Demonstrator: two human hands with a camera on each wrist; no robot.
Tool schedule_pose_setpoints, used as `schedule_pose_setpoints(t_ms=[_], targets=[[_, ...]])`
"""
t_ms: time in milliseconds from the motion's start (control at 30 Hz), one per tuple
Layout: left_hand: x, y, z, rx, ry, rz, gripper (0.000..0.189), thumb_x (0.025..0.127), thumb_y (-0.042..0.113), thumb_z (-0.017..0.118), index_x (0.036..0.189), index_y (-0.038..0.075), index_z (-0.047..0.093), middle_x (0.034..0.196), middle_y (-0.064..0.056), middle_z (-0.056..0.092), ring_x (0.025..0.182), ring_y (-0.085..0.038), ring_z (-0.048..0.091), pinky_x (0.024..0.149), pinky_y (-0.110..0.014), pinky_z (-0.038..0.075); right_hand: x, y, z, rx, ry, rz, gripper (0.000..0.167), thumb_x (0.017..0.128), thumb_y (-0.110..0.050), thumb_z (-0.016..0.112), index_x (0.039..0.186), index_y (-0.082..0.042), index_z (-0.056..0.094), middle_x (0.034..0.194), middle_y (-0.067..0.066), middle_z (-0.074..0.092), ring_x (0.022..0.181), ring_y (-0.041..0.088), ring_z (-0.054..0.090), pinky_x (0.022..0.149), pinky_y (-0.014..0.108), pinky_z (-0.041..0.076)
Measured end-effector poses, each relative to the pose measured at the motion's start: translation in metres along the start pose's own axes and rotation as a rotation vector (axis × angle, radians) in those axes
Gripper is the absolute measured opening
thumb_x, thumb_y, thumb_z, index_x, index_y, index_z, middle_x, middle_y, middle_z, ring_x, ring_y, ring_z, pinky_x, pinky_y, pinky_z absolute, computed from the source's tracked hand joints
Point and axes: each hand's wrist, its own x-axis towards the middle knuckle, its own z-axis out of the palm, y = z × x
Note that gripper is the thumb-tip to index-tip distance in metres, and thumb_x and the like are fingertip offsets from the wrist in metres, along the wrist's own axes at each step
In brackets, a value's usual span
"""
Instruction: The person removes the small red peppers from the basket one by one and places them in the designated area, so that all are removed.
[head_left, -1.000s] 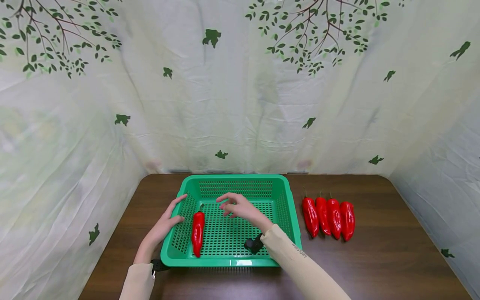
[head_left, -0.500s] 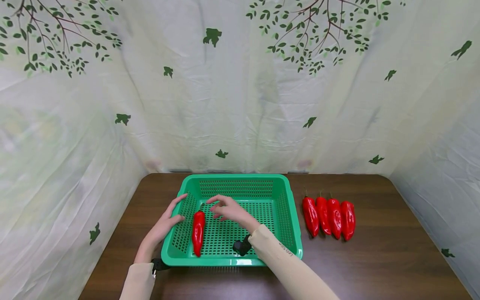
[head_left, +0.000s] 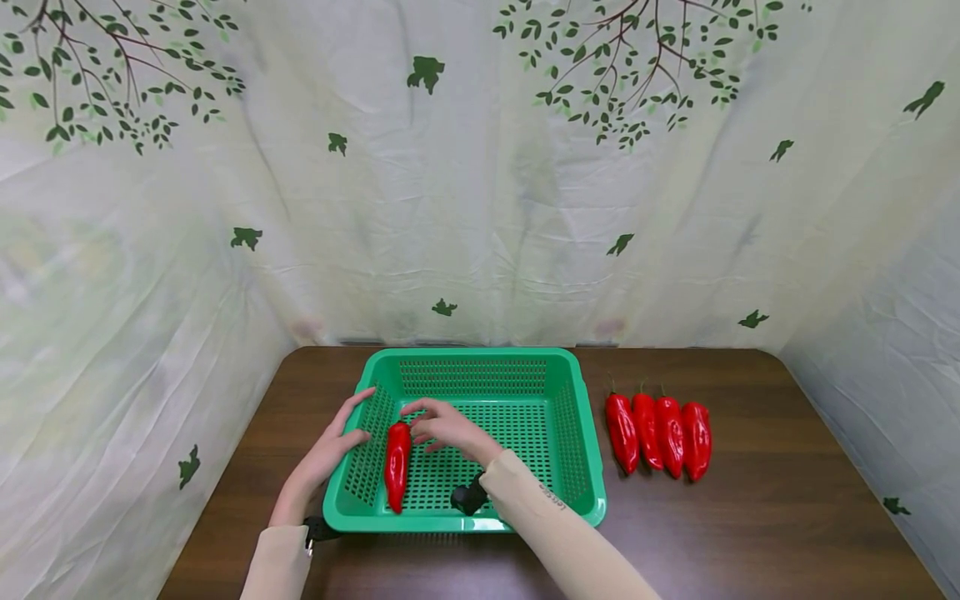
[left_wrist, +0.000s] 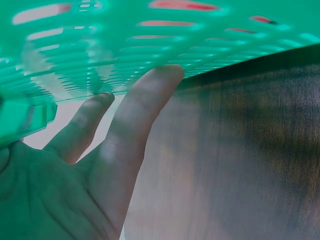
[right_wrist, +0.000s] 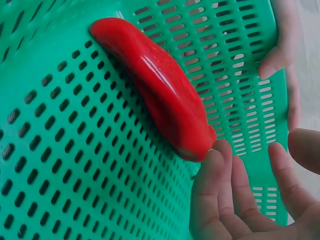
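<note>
A green plastic basket [head_left: 487,523] with slotted walls and floor stands on the table. Inside it, near the left wall, lies one shiny red chili pepper [head_left: 397,467], its stem end toward the back. My left hand [head_left: 333,450] holds the basket's left rim, thumb and forefinger over the edge; in the left wrist view, other fingers [left_wrist: 135,115] lie along the outside of the slotted wall. My right hand [head_left: 446,427] reaches down into the basket beside the pepper's stem end. In the right wrist view its loosely bent fingertips [right_wrist: 215,160] overlap that end, the thumb standing apart.
On the brown wooden table [head_left: 787,500], right of the basket, several more red chili peppers [head_left: 669,437] lie side by side in a row, stems to the back. A pale curtain [head_left: 480,208] with leaf prints rises behind the table and at both sides.
My right hand has moved left and slightly down across the basket to the pepper's stem end. The left hand, the basket and all the peppers stay in place.
</note>
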Motion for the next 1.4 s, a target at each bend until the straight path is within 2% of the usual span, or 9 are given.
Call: schedule_pose_setpoints(t_ms=[400, 767, 1100, 1267, 1400], targets=[[0.000, 0.000, -0.001, 0.020, -0.003, 0.012, 0.065, 0.095, 0.004, 0.043, 0.151, 0.024, 0.018, 0.152, -0.021, 0.012, 0.124, -0.051, 0.037, 0.083, -0.049, 0.052, 0.007, 0.009, 0.004, 0.012, -0.039, 0.066, 0.040, 0.093, -0.004, 0.052, 0.133, -0.002, 0.051, 0.119, 0.016, 0.057, 0.104, 0.039, 0.058, 0.090, 0.054, 0.046], [0.001, 0.002, -0.002, 0.016, -0.007, 0.011, 0.065, 0.097, 0.005, 0.043, 0.152, 0.024, 0.016, 0.152, -0.021, 0.011, 0.125, -0.051, 0.035, 0.083, -0.051, 0.052, 0.015, 0.016, 0.011, -0.021, -0.046, 0.133, 0.040, 0.091, -0.008, 0.056, 0.131, -0.008, 0.055, 0.127, 0.011, 0.052, 0.101, 0.037, 0.057, 0.087, 0.052, 0.048], [0.001, 0.000, -0.003, 0.053, -0.002, 0.010, 0.063, 0.096, 0.005, 0.043, 0.151, 0.025, 0.020, 0.153, -0.017, 0.011, 0.126, -0.046, 0.036, 0.086, -0.047, 0.050, 0.020, 0.019, 0.014, -0.073, -0.078, 0.146, 0.044, 0.089, -0.007, 0.057, 0.132, -0.010, 0.057, 0.115, 0.005, 0.056, 0.098, 0.034, 0.056, 0.083, 0.051, 0.049], [0.001, -0.001, -0.003, 0.045, -0.004, 0.013, 0.063, 0.096, 0.005, 0.042, 0.151, 0.025, 0.019, 0.153, -0.018, 0.011, 0.126, -0.048, 0.035, 0.085, -0.048, 0.051, 0.022, 0.020, 0.015, -0.105, -0.082, 0.169, 0.043, 0.089, -0.007, 0.057, 0.131, -0.013, 0.059, 0.113, 0.004, 0.057, 0.099, 0.033, 0.055, 0.084, 0.049, 0.048], [0.002, -0.001, -0.003, 0.037, -0.006, 0.008, 0.063, 0.096, 0.005, 0.042, 0.151, 0.026, 0.019, 0.153, -0.019, 0.012, 0.125, -0.048, 0.036, 0.084, -0.048, 0.051, 0.021, 0.021, 0.016, -0.102, -0.089, 0.156, 0.044, 0.088, -0.004, 0.055, 0.131, -0.013, 0.059, 0.113, 0.004, 0.057, 0.098, 0.030, 0.055, 0.085, 0.049, 0.048]])
